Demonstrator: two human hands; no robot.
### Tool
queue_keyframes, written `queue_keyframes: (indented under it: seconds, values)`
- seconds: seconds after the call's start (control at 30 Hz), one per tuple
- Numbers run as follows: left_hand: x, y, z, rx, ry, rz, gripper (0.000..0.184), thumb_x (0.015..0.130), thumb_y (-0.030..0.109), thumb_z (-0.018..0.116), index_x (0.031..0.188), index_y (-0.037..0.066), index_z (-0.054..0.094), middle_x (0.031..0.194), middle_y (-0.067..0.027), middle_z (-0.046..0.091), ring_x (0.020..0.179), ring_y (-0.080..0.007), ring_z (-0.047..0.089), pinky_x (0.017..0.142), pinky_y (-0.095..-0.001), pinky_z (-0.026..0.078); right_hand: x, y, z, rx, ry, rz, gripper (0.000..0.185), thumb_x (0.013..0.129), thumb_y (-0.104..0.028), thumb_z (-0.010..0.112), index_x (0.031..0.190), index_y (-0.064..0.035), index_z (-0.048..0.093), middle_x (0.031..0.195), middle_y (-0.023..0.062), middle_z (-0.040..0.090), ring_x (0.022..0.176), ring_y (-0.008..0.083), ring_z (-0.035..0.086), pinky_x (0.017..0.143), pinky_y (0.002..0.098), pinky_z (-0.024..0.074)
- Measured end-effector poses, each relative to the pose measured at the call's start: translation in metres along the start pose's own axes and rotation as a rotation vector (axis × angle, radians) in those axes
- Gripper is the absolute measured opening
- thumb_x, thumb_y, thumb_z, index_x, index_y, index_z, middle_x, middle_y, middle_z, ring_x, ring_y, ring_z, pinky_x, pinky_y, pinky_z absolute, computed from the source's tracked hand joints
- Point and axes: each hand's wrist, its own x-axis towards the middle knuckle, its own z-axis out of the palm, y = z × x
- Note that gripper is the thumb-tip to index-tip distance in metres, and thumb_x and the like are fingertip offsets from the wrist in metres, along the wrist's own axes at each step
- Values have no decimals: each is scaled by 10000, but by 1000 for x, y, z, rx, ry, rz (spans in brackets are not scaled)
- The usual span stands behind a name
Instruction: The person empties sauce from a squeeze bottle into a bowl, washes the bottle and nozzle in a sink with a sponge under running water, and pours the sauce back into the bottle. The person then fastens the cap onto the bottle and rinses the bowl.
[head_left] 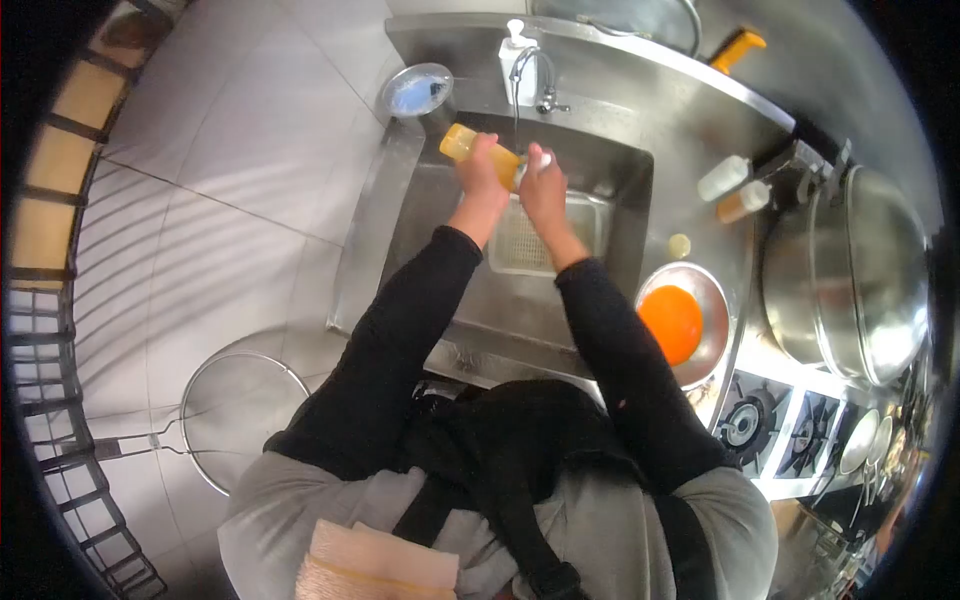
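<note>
Over the rectangular stainless-steel sink (625,195): a yellow cylindrical bottle (459,142), near the slim curved metal faucet (547,98).
Left hand (482,175): wrapped around the bottle's body.
Right hand (543,195): clasped at its pale right end.
Sink floor: a pale rectangular basket (522,240), below the hands.
Desk (685,190) at right: a round metal bowl (715,318) with orange contents (670,325).
Far edge: a white pump bottle (507,72) beside the faucet.

Left arm (375,350): clad nearly to the wrist in black fabric, reaching forward and inward.
Left grip (483,182): bare hand, fingers curled in a closed hold.
Right arm (630,345): likewise clad in black, slanting inward.
Right grip (543,195): bare hand near the left, fingers bent; exact fingertip placement hard to make out.
</note>
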Motion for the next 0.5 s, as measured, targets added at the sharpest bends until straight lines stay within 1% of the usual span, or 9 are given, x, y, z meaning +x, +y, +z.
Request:
queue_keyframes:
  seconds: [0.07, 0.1, 0.17, 0.2, 0.23, 0.3, 0.37, 0.43, 0.5]
  values:
    - [7, -1, -9, -111, -102, -56, 184, 765, 190, 675, 849, 126, 525, 783, -27, 523, 724, -213, 555, 696, -381, 479, 23, 11, -1, -118, -336, 371, 473, 1010, -471, 426, 1066, -21, 560, 855, 207, 618, 631, 433, 581, 607, 490, 490]
    - [10, -1, -11, -107, -100, -55, 184, 765, 190, 675, 849, 126, 525, 783, -27, 523, 724, -213, 555, 696, -381, 479, 22, 11, 0, -114, -337, 374, 473, 1010, -471, 426, 1066, -21, 560, 855, 207, 618, 631, 433, 581, 607, 490, 490]
    - [16, 4, -11, -267, -294, -214, 210, 770, 185, 661, 907, 97, 529, 787, -36, 540, 728, -210, 564, 703, -384, 494, 24, -2, -1, 524, -401, 963, 502, 1007, -547, 377, 1112, -91, 558, 819, 116, 613, 524, 307, 560, 524, 391, 510]
    - [19, 5, -9, -268, -293, -211, 210, 770, 185, 661, 907, 97, 529, 787, -36, 540, 728, -210, 564, 703, -384, 494, 16, -7, -7, 719, -436, 1009, 502, 1006, -563, 368, 1149, -115, 541, 873, 84, 619, 586, 223, 590, 512, 310, 521]
    - [20, 7, -4, -180, -337, -95, 228, 771, 185, 653, 939, 84, 535, 788, -42, 548, 743, -210, 571, 717, -378, 501, 11, -18, -10, 715, -441, 1005, 502, 1006, -563, 368, 1149, -115, 541, 873, 84, 619, 586, 223, 590, 512, 310, 521]
    - [23, 7, -4, -99, -371, 22, 250, 773, 184, 645, 971, 71, 542, 789, -47, 556, 758, -209, 579, 731, -371, 508, 1, -34, -11, 1163, -358, 1103, 516, 1000, -572, 382, 1183, -110, 520, 907, 104, 619, 631, 240, 602, 524, 325, 535]
    - [24, 7, -6, 111, -492, 111, 277, 786, 163, 641, 1030, 66, 552, 833, -58, 570, 782, -213, 593, 752, -356, 514, -1, -35, -11, 1230, -324, 1075, 483, 997, -539, 431, 1192, -106, 515, 946, 105, 614, 679, 237, 610, 541, 328, 541]
    - [27, 4, -3, 83, -511, 113, 286, 796, 159, 641, 1050, 59, 558, 857, -63, 575, 786, -217, 599, 756, -361, 518, 2, -33, -11, 1304, -279, 1045, 456, 993, -505, 479, 1202, -101, 511, 985, 106, 609, 726, 235, 618, 558, 332, 548]
    - [27, -1, -1, 56, -532, 108, 295, 805, 155, 641, 1070, 53, 563, 882, -68, 579, 789, -221, 605, 760, -367, 522, 9, -25, -16, 1048, -205, 775, 417, 961, -400, 591, 1219, -79, 524, 1049, 138, 601, 828, 290, 633, 696, 396, 556]
